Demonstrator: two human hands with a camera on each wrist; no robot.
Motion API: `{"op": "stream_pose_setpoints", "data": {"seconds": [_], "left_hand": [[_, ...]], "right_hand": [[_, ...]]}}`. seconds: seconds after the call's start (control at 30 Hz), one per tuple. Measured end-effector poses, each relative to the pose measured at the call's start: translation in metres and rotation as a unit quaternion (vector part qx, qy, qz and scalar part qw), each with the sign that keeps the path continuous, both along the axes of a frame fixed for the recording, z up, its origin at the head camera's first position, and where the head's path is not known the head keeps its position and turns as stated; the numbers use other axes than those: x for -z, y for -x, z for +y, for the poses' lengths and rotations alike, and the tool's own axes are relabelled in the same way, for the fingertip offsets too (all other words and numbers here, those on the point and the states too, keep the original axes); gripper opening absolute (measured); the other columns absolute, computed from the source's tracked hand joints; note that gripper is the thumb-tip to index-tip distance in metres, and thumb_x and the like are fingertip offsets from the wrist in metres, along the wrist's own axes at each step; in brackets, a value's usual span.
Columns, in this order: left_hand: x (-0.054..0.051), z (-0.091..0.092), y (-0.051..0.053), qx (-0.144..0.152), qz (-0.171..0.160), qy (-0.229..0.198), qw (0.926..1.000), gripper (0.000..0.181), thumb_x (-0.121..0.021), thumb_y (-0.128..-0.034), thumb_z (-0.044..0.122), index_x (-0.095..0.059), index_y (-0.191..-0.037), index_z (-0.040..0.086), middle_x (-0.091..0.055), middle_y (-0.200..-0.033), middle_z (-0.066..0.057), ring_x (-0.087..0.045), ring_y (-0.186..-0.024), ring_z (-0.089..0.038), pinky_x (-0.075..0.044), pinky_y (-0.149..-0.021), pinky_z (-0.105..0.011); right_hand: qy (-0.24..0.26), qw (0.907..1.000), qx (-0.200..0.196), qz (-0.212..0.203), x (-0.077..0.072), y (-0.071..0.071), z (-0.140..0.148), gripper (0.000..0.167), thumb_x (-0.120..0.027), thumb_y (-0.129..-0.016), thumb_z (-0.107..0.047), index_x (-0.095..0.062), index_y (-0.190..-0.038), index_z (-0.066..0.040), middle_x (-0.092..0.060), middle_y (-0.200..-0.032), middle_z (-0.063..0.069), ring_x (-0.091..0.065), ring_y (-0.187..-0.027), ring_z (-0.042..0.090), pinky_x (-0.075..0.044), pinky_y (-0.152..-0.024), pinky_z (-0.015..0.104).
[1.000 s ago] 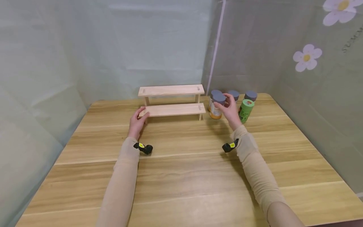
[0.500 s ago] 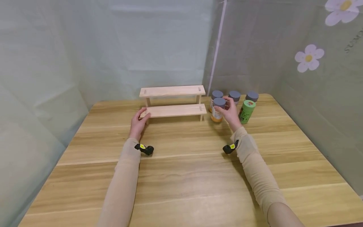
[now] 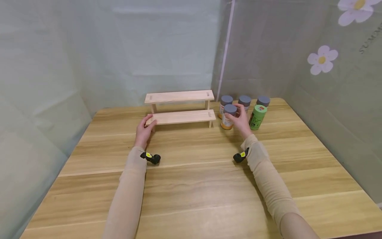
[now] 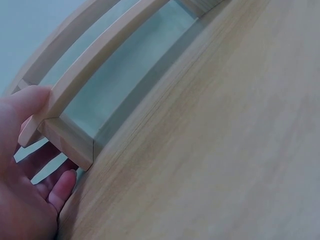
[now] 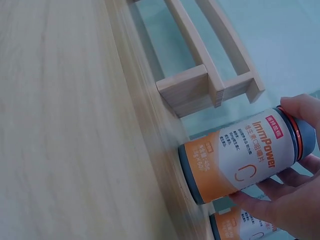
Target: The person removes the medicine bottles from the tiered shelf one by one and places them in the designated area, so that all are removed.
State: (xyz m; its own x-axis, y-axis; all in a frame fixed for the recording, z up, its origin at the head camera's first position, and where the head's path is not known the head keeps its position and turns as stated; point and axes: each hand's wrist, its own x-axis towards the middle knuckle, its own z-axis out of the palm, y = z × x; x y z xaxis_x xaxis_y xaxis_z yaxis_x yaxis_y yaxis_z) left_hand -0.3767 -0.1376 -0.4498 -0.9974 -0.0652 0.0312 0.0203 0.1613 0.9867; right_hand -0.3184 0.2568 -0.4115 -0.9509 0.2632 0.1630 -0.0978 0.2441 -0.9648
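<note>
My right hand [image 3: 242, 123] holds a vitamin bottle [image 3: 227, 122] with a blue-grey cap, thumb and fingers round its upper part. In the right wrist view the bottle [image 5: 240, 155] has a white and orange label marked "ImmPower", and its base is at the tabletop. To its left stands a two-tier wooden rack [image 3: 182, 117] of pale planks. My left hand [image 3: 144, 131] grips the left end of the lower plank. The left wrist view shows the thumb over the plank [image 4: 95, 57] and fingers beside the rack's leg [image 4: 70, 142].
Behind the held bottle are similar capped bottles, one at the left [image 3: 225, 100], one in the middle [image 3: 244, 100] and one at the right [image 3: 264, 100]. A green canister [image 3: 257, 118] stands right of my right hand. Curtains hang behind the wooden table [image 3: 191, 186].
The held bottle has come down and slightly towards me, away from the bottle behind it. My left hand has stayed on the rack.
</note>
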Motion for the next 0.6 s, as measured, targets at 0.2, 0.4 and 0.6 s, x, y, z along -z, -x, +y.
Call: {"op": "stream_pose_setpoints", "data": {"seconds": [0.2, 0.4, 0.6], "left_hand": [[0.001, -0.006, -0.001, 0.000, 0.000, -0.001, 1.0000, 0.054, -0.064, -0.0937, 0.031, -0.048, -0.143, 0.017, -0.032, -0.158, 0.000, -0.031, -0.142, -0.021, -0.028, -0.116, -0.037], [0.007, -0.013, -0.005, -0.005, -0.009, 0.005, 0.9999, 0.054, -0.064, -0.0933, 0.035, -0.048, -0.143, 0.020, -0.032, -0.158, 0.001, -0.037, -0.134, -0.020, -0.032, -0.111, -0.034], [0.006, -0.021, -0.004, -0.021, -0.002, 0.005, 0.9998, 0.053, -0.065, -0.0925, 0.035, -0.050, -0.141, 0.022, -0.035, -0.157, 0.004, -0.039, -0.131, -0.019, -0.033, -0.108, -0.032]], "right_hand": [[-0.009, 0.9999, 0.002, -0.005, 0.003, 0.001, -0.003, 0.064, -0.068, -0.090, -0.018, -0.034, -0.142, -0.008, -0.043, -0.145, 0.023, -0.041, -0.133, 0.036, -0.032, -0.113, 0.047], [-0.050, 0.9987, -0.009, -0.008, -0.002, -0.001, -0.009, 0.068, -0.068, -0.090, -0.020, -0.031, -0.146, -0.011, -0.038, -0.150, 0.020, -0.036, -0.140, 0.035, -0.029, -0.116, 0.049], [-0.105, 0.9942, -0.010, 0.018, -0.013, -0.001, -0.014, 0.072, -0.069, -0.090, -0.023, -0.028, -0.149, -0.011, -0.035, -0.154, 0.015, -0.031, -0.144, 0.031, -0.023, -0.119, 0.046]]}}
